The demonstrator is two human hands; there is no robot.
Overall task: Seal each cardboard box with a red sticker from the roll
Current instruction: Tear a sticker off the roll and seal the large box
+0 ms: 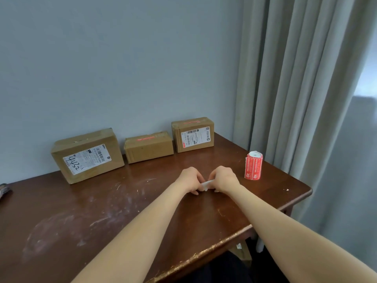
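Our left hand [190, 178] and right hand [224, 177] pinch a pale sticker strip [207, 183], seemingly peeling it; next, we judge, it must seal the unstickered left box [87, 155].

left hand [190, 179]: pinches white strip [207, 183] | right hand [224, 178]: pinches other end | forearms outstretched

Head view looks forward and down (fairly near) at the table [61, 211].
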